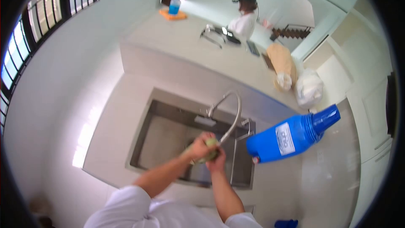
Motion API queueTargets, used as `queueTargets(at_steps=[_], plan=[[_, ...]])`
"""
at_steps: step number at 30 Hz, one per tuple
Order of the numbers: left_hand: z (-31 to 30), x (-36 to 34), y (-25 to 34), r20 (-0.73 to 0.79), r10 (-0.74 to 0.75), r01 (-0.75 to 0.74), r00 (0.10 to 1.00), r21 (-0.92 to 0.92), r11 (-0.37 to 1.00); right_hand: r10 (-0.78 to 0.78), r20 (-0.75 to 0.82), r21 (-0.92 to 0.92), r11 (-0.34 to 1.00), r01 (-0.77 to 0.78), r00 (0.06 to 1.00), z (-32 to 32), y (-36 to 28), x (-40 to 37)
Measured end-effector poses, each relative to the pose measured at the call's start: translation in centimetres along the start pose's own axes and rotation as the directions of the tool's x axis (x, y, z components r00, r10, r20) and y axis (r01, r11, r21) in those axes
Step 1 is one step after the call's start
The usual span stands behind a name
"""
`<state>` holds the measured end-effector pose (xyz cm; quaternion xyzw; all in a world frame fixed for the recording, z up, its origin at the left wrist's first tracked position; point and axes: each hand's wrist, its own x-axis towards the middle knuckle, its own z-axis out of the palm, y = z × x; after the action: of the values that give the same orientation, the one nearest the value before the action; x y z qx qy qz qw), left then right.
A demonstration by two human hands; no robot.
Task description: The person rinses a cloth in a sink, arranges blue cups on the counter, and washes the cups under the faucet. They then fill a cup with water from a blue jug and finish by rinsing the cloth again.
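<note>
Over the steel sink (158, 122), both of my hands are closed around a crumpled yellowish-green cloth (209, 154). My left hand (202, 142) grips its upper part, and my right hand (217, 160) is lower and to the right. Close to the cloth hangs the end of a curved metal faucet (239, 109); I cannot make out whether water is running. Blur and my fingers hide part of the cloth.
A large blue jug (270, 144) with a white label stands right of the sink. On the raised counter (168, 38) are a spray bottle (174, 6) on an orange cloth (173, 15), a brown paper bundle (280, 61) and a white plastic bag (310, 88). Behind it is a person (244, 23).
</note>
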<state>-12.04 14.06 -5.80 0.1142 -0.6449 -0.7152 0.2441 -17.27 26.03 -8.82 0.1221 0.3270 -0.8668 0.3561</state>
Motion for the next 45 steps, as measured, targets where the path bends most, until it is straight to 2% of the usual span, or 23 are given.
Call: queueTargets(at_steps=[1,2,3,4,7,9,11,14,20,23,24,27,29,30,33,34,36,37,38,39,42,44,45], plan=[[1.9,-1.2,3.3,-0.059,-0.226,0.233,0.972,0.335,0.913,-0.055,0.045,-0.073,0.996,0.058,0.997,0.1,0.9,0.2],[4.1,-2.1,3.6,-0.125,-0.344,0.365,0.931,0.405,0.838,0.105,0.685,0.094,0.969,-0.230,0.721,-5.1,1.8,4.6],[5.8,-2.7,0.4,-0.109,-0.151,0.186,0.983,0.523,0.832,-0.170,0.432,0.288,0.957,0.044,0.886,-3.8,3.3,2.9],[5.7,-2.7,2.0,-0.046,-0.069,0.082,0.997,0.504,0.860,-0.277,0.556,0.297,0.947,0.124,0.784,-2.2,3.0,2.9],[3.2,-0.1,2.7,0.009,-0.244,0.180,0.970,0.649,0.739,0.045,-0.160,-0.386,0.917,-0.104,0.986,0.3,0.5,-0.9],[0.5,1.0,-4.8,0.121,-0.004,-0.116,0.993,0.954,0.278,0.075,-0.081,-0.566,0.817,-0.107,0.994,-1.2,-1.5,0.1],[-1.2,1.1,-1.4,-0.044,0.052,0.014,0.998,0.879,0.477,0.091,0.016,-0.681,0.730,-0.056,0.996,-2.1,-2.0,-0.4],[-1.9,0.1,0.0,0.381,-0.152,-0.003,0.912,0.377,0.926,0.138,0.162,-0.766,0.641,0.037,0.977,0.9,-4.3,-1.3],[-4.8,-0.4,8.9,0.375,-0.441,0.038,0.815,0.725,0.688,0.132,0.419,-0.908,0.055,0.416,0.898,0.7,-5.7,-1.2],[-4.9,-0.6,8.1,0.182,-0.323,0.261,0.929,0.299,0.918,-0.085,0.578,-0.812,-0.153,0.563,0.811,-2.8,-3.2,-0.8],[-5.0,-0.4,6.7,0.088,-0.320,0.314,0.943,0.083,0.946,-0.046,0.353,-0.930,0.095,0.355,0.935,-2.7,-2.9,-1.7],[-6.5,-1.2,6.2,0.096,-0.197,0.135,0.976,0.443,0.886,-0.056,0.020,-0.800,0.598,0.049,0.998,-5.7,-1.2,1.8],[-8.3,-2.1,5.0,0.222,-0.259,0.068,0.940,0.621,0.781,0.079,0.057,-0.265,0.962,-0.061,0.995,-6.9,-2.0,3.0],[-9.3,-2.4,4.6,0.274,-0.295,0.023,0.916,0.696,0.718,0.124,0.119,0.054,0.990,-0.131,0.985,-7.1,-2.4,3.3],[-7.7,-1.4,5.0,0.159,-0.335,0.155,0.929,0.654,0.741,0.181,0.045,0.077,0.980,-0.184,0.982,-2.3,0.0,1.4],[-6.1,-1.4,4.5,0.103,-0.372,0.245,0.922,0.588,0.771,0.049,0.274,-0.086,0.996,-0.026,0.960,-2.9,2.8,2.2],[-2.3,-1.1,2.1,0.174,-0.077,-0.001,0.982,0.407,0.913,0.182,0.139,-0.818,0.576,0.009,0.973,-1.4,4.4,2.4],[-0.9,-0.8,3.5,0.232,-0.167,-0.005,0.958,0.598,0.802,-0.269,0.544,-0.769,0.220,0.601,0.795,-6.1,11.8,11.3],[1.4,-1.3,5.0,0.309,-0.080,-0.080,0.948,0.472,0.878,-0.023,0.363,-0.860,-0.394,0.325,0.932,0.8,3.4,0.9],[1.0,-0.4,2.6,0.257,-0.062,-0.083,0.964,0.515,0.853,-0.261,0.248,-0.968,-0.039,0.247,0.933,1.6,1.9,-2.0],[3.1,0.4,3.1,0.204,-0.040,-0.073,0.978,0.516,0.853,-0.070,-0.063,-0.876,0.482,-0.022,0.996,-0.8,0.3,-1.3],[2.5,2.3,0.8,0.241,0.012,-0.153,0.971,0.577,0.802,-0.071,-0.181,-0.713,0.696,-0.081,0.981,-0.5,-1.8,-3.1],[2.6,3.0,0.0,0.263,0.044,-0.199,0.964,0.601,0.774,-0.195,-0.085,-0.863,0.504,0.025,0.977,-0.9,-1.7,-3.4]])
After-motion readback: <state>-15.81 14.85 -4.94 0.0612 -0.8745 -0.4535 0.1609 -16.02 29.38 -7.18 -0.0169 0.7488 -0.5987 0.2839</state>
